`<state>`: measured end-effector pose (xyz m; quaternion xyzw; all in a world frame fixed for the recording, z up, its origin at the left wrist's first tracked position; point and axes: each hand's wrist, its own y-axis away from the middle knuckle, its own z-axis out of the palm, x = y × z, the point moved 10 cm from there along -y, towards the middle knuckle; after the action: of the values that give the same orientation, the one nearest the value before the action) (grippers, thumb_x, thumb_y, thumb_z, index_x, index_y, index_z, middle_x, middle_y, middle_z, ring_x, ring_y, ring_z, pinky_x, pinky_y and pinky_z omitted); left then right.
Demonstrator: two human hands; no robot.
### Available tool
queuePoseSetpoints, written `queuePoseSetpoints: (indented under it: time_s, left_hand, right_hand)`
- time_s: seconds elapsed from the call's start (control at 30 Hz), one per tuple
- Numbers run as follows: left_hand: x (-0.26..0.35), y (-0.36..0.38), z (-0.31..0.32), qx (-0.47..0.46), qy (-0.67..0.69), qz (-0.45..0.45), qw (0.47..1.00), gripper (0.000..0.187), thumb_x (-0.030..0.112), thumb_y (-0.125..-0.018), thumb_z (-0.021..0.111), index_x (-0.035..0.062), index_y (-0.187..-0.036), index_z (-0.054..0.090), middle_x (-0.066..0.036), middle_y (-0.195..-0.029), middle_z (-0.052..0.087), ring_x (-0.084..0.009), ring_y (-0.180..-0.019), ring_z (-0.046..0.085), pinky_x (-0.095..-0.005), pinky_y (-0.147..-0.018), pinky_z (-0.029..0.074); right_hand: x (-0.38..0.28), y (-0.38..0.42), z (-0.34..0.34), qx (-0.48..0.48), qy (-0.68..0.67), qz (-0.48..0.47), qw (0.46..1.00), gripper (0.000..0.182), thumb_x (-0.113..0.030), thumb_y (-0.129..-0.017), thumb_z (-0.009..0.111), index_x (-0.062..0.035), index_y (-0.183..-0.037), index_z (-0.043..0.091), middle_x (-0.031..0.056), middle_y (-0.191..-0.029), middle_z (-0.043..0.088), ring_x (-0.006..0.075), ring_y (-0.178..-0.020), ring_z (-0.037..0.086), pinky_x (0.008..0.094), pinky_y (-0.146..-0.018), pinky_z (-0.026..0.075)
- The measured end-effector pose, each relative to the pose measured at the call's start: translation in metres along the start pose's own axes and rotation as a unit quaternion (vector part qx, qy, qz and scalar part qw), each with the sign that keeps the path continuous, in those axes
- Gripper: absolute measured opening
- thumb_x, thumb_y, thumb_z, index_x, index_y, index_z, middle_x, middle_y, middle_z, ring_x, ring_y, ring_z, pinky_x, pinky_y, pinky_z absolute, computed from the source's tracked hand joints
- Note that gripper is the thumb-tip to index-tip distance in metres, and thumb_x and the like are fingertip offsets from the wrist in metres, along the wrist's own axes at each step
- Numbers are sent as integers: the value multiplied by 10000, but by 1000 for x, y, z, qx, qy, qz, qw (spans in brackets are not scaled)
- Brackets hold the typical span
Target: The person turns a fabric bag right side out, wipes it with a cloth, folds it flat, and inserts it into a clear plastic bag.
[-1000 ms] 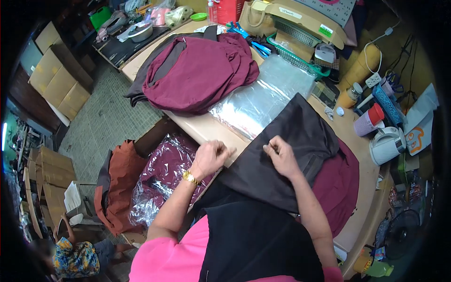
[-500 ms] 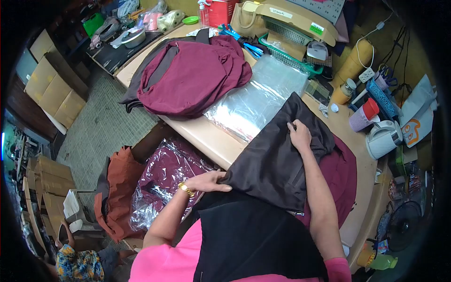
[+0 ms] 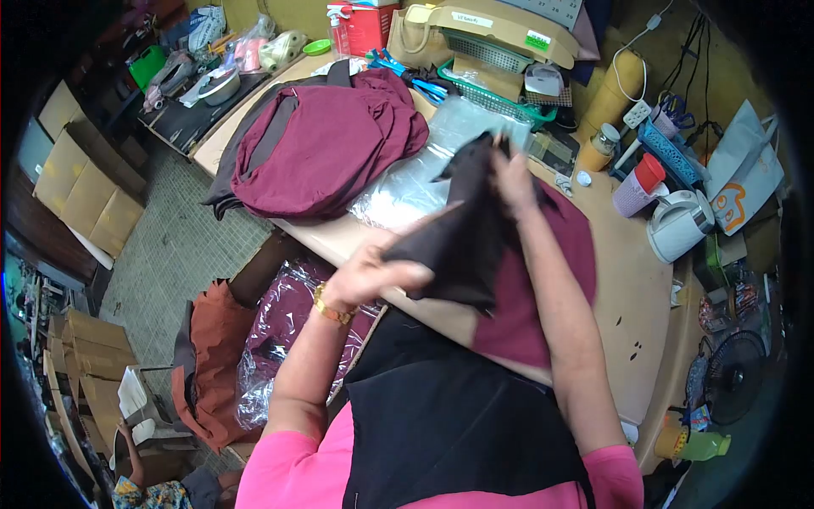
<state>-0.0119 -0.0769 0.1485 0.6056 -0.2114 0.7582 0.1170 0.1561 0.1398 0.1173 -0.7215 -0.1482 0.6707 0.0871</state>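
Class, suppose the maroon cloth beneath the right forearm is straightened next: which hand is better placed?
Right, probably: the right hand has its forearm over the maroon cloth, while the left hand is farther off, across the dark cloth. Both hands seem busy with the dark cloth, though.

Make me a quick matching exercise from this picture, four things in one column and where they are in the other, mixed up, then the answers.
1. Gold metal wristband
2. White electric kettle
3. Dark brown cloth
4. Rust-orange crumpled fabric

A. Beside the maroon bundle in clear plastic
B. Raised between left hand and right hand
C. Around the left wrist
D. Beside the lilac perforated cup

Pairs: 1-C, 2-D, 3-B, 4-A.
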Motion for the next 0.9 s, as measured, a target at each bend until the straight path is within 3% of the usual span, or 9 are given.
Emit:
queuePoseSetpoints:
  time_s: [0.2,0.37,0.53,0.57,0.63,0.73,0.8,0.87,0.9]
  left_hand:
    - [-31,-31,123,-138,-470,200,848,302,228,-870,685,-40,-730,689,-139,-1567,429,-373,-1458,377,-691,-1147,218]
    - [-154,-19,139,-292,-456,8,841,496,282,-945,634,-1,-1348,582,-186,-1437,541,-334,-1448,384,-648,-1188,182]
    - [-171,-13,143,-294,-462,27,836,514,301,-952,640,6,-1368,574,-186,-1427,550,-336,-1447,387,-614,-1212,157]
    - [-172,-12,143,-303,-447,20,841,505,304,-955,640,3,-1357,582,-191,-1440,537,-340,-1455,371,-619,-1212,142]
    - [-174,-11,142,-311,-434,9,845,497,307,-957,641,0,-1345,589,-195,-1454,524,-345,-1464,356,-624,-1212,127]
    - [-151,-12,140,-303,-416,79,853,442,308,-952,658,-1,-1268,639,-186,-1365,603,-290,-1374,493,-535,-1171,300]
    - [-134,-23,93,-230,-209,-150,939,352,288,-939,686,11,-1156,686,-119,-1087,709,-192,-1044,666,-394,-922,507]
    - [-78,-50,-4,-40,-320,103,941,260,308,-997,611,56,-942,647,-43,-807,563,-106,-772,542,-308,-740,466]
    - [-40,-46,-55,149,-26,52,987,221,295,-1003,598,81,-993,652,-12,-825,573,-139,-776,568,-320,-733,474]
  right_hand:
    - [-11,41,-69,25,-380,71,922,219,-237,-1007,547,-61,-1095,642,35,-931,688,110,-770,633,270,-688,528]
    - [98,107,-203,124,253,69,957,301,-272,-955,619,-26,-1128,632,23,-862,657,107,-810,644,265,-718,504]
    - [42,137,-215,209,673,-107,701,356,-166,-897,699,-32,-1212,601,120,-974,647,238,-907,642,359,-830,509]
    - [41,134,-210,209,673,-107,701,356,-166,-897,699,-32,-1212,601,120,-974,647,238,-907,642,359,-830,509]
    - [80,117,-208,176,253,22,951,514,-259,-867,756,-62,-1302,566,169,-1014,654,344,-954,649,407,-880,503]
    - [60,112,-100,-73,442,-3,894,600,-353,-837,768,-2,-1274,554,275,-1012,680,456,-991,654,486,-883,508]
    - [83,79,-75,-164,443,34,881,424,-293,-876,711,20,-1149,622,301,-1008,677,474,-986,654,514,-861,507]
    - [58,27,-64,-124,409,14,904,371,-269,-936,638,13,-1177,639,299,-997,673,468,-954,661,505,-841,509]
    - [-1,5,-53,-84,276,16,957,392,-304,-973,605,21,-1191,633,274,-1013,685,411,-954,668,466,-862,503]
